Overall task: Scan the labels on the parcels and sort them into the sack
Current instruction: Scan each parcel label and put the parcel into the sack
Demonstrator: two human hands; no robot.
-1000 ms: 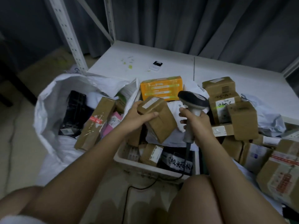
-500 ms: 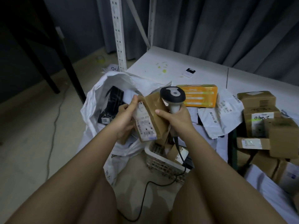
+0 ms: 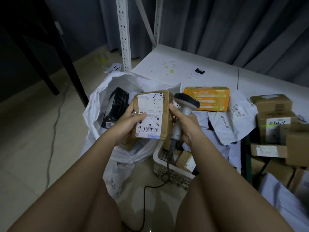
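The brown parcel point(image 3: 153, 114) is up in front of the camera, long axis running away from the person, white label point(image 3: 149, 118) facing up with its barcode end nearest. It hangs just over the sack's point(image 3: 100, 104) right rim, above the open mouth. The left hand point(image 3: 128, 123) grips the parcel's left edge, thumb curled onto the label. The right hand point(image 3: 185, 124) wraps the scanner point(image 3: 185, 104) handle, thumb tip touching the parcel's right edge; scanner head tilts away right. Inside the sack, a black package point(image 3: 117, 108) lies at the far side, with open room beside it. The white basket point(image 3: 167, 171) sits just right of the sack. The parcel's tape is wrinkled, its label scribbled with black pen.
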